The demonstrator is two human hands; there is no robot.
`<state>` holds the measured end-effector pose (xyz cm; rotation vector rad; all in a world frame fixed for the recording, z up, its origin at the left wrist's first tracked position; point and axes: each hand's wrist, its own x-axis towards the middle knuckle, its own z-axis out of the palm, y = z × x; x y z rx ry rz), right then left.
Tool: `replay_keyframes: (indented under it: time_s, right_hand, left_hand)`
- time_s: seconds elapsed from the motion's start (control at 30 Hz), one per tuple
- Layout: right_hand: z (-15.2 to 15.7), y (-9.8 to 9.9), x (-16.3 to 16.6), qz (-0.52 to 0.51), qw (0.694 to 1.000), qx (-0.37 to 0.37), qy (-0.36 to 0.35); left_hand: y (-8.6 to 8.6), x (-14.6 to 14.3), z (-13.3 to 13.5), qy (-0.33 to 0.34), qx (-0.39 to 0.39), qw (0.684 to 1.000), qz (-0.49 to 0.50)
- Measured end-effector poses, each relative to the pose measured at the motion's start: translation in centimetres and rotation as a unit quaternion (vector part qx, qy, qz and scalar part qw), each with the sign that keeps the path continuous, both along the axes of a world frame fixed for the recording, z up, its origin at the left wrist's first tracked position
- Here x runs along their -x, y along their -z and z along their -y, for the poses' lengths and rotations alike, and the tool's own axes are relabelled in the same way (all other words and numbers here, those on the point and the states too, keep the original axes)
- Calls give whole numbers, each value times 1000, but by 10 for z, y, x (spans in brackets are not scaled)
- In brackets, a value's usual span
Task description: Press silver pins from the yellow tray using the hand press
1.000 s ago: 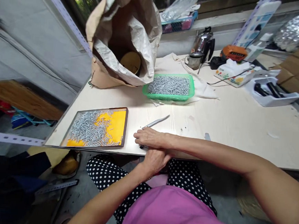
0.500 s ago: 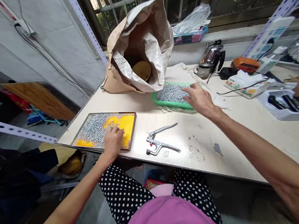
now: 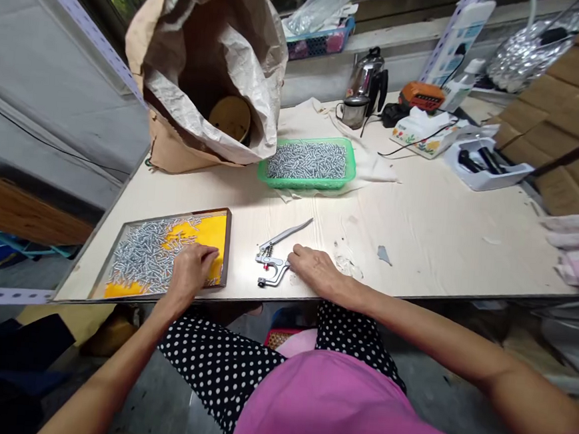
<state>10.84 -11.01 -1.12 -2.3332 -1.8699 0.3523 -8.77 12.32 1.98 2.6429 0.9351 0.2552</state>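
Observation:
My left hand (image 3: 190,271) is over the right part of a shallow tray (image 3: 226,245) with a yellow bottom. Its fingers are pinched together, and whatever they hold is too small or hidden to make out. Small silvery metal pieces (image 3: 141,255), like screws or rivets, are heaped in the tray's left part. My right hand (image 3: 315,270) is closed over the lower handle of metal hand pliers (image 3: 278,263), which lie on the table with the upper handle sprung apart. Farther back, a green basket (image 3: 307,182) is full of similar silvery pieces.
A large paper sack (image 3: 184,148) stands open at the back left with a round tub inside. Behind the table are a steel kettle (image 3: 368,76), a glass mug (image 3: 352,111), a tissue pack (image 3: 421,132) and a white bin (image 3: 488,172). Cardboard (image 3: 562,125) stands at right.
My right hand has come from the green basket down to the pliers and closed over their lower handle. My left hand stays at the tray, pinched. The camera view has shifted right.

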Motion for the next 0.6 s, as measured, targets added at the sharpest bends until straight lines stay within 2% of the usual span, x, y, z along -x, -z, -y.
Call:
replay_keyframes:
  time_s: [0.1, 0.17, 0.27, 0.43, 0.6]
  right_hand:
    - [-1, 7, -1, 10, 1000, -13, -4]
    - [0, 6, 0, 12, 1000, -16, -6]
    - [2, 3, 2, 15, 1000, -20, -8]
    - [3, 5, 4, 8, 999, -38, -2]
    - [2, 8, 4, 1, 999, -44, 0]
  left_hand:
    - [-3, -18, 45, -48, 199, 978, 27]
    - [0, -29, 68, -48, 275, 960, 26]
    - [10, -38, 82, -54, 304, 951, 18]
    - [23, -39, 77, -78, 305, 949, 11]
    - [26, -41, 76, -82, 312, 946, -3]
